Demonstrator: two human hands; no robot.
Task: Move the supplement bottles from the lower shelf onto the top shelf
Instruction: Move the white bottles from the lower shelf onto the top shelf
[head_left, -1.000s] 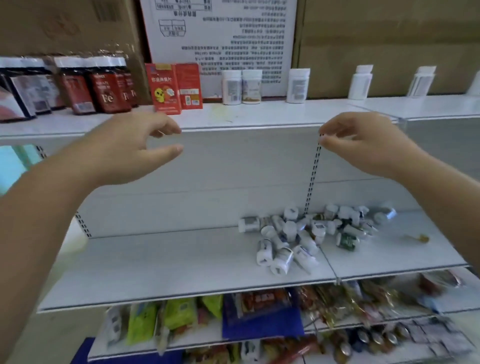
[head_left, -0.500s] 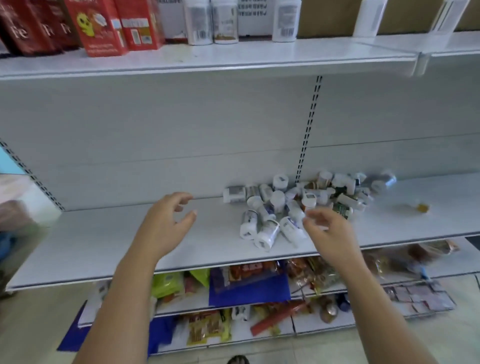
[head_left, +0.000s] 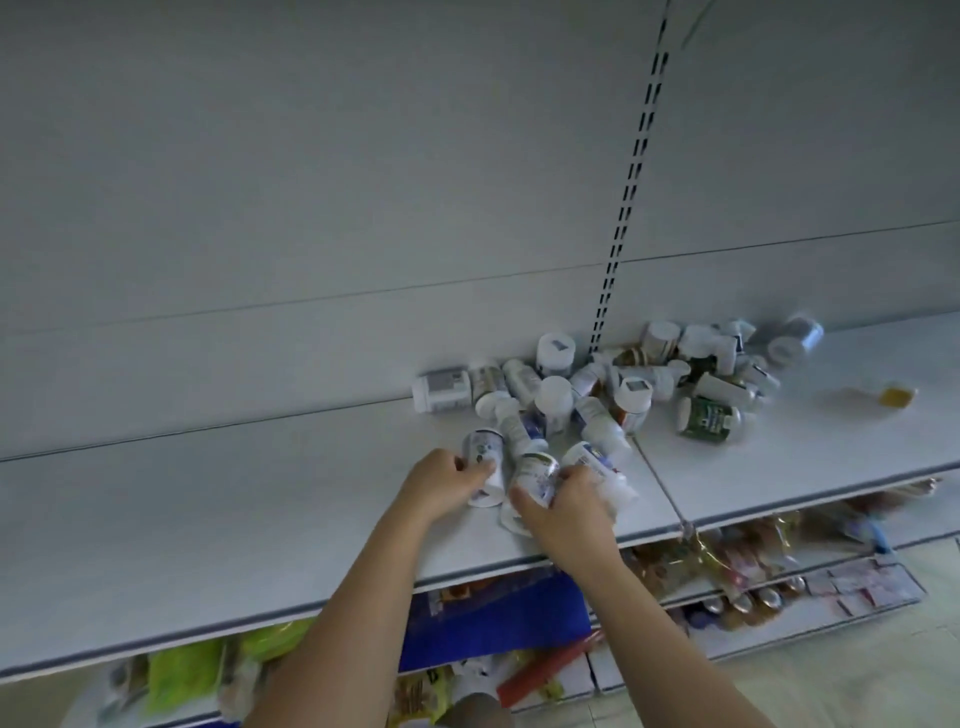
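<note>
White shelf (head_left: 208, 519), grey back panel (head_left: 311, 208) behind. Pile (head_left: 639, 384) of bottles sits at the back by the slot strip (head_left: 631, 182), mostly toppled, pointing every way. At its front edge I see the left hand (head_left: 441, 486), fingers curled round the first bottle (head_left: 484, 454): on its side, long axis front to back, cap toward me. Right hand (head_left: 566, 512) grips the second bottle (head_left: 535, 474) just beside it, same lie. I cannot tell whether either is lifted.

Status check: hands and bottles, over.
Left hand gripping a bottle. Right hand gripping a second bottle. Pile behind them on lower shelf. Nothing in the way.
</note>
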